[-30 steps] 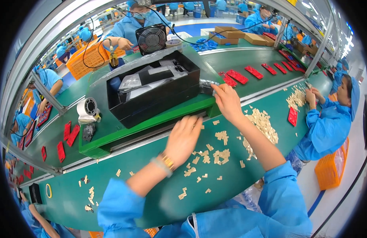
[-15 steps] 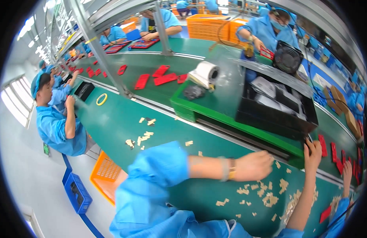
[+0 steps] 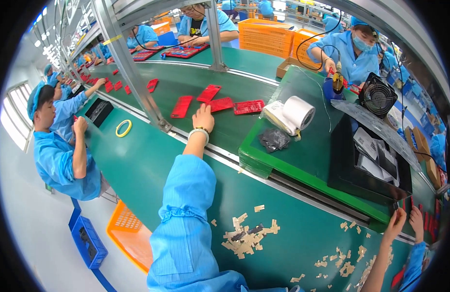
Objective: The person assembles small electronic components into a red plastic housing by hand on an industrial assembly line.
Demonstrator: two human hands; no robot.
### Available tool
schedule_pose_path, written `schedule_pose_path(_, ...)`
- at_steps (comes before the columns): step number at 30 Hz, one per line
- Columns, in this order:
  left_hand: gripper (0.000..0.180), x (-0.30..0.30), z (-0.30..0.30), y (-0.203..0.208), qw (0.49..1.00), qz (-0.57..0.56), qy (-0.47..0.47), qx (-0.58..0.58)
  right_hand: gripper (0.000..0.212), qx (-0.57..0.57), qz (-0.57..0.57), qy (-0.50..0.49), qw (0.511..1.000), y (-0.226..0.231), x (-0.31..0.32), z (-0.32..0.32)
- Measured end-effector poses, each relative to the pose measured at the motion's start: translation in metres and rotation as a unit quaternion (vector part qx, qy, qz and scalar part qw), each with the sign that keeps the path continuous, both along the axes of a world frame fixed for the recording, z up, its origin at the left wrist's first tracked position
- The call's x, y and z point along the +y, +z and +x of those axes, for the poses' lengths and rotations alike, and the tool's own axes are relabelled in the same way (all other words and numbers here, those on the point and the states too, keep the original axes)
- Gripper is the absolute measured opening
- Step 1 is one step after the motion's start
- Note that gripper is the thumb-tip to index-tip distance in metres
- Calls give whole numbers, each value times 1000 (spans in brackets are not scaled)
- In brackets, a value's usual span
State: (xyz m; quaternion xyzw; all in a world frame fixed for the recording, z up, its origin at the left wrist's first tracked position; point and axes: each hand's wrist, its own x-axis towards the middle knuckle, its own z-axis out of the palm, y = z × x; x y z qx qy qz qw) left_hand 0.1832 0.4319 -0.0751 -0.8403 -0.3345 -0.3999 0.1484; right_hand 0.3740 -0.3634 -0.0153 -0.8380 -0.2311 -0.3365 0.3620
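My left hand (image 3: 203,120), with bracelets at the wrist, reaches over the belt. Its fingers stretch down at the near end of a flat red rectangular piece (image 3: 221,104); more red pieces (image 3: 181,106) lie beside it. At the right, my right hand (image 3: 395,225) is raised at the near corner of the green platform (image 3: 303,192). Its fingers pinch a small dark item (image 3: 395,206), too small to name. Small cream-coloured pieces (image 3: 247,239) lie heaped on the green bench, with a few dark strips among them.
On the platform stand a white roll (image 3: 299,113), a black box (image 3: 339,170) of papers and a black fan (image 3: 378,96). A metal post (image 3: 130,68) rises beside the belt. Another person's hand (image 3: 416,223) is close to my right hand. An orange basket (image 3: 130,233) sits below the bench.
My left hand has swung from above the cream pieces at the right to the red pieces on the belt. My right hand stays by the platform corner. The view has shifted.
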Motion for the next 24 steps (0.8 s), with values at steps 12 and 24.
schedule_pose_path(12, 12, -213, -123, 159, 956, 73, -273, 84, 24, -20, -69, 191, 979, 44, 84, -168)
schedule_pose_path(24, 20, -369, -169, 77, 850, -279, -438, 88, 60, 140, -374, 369, 839, 1, 135, -285)
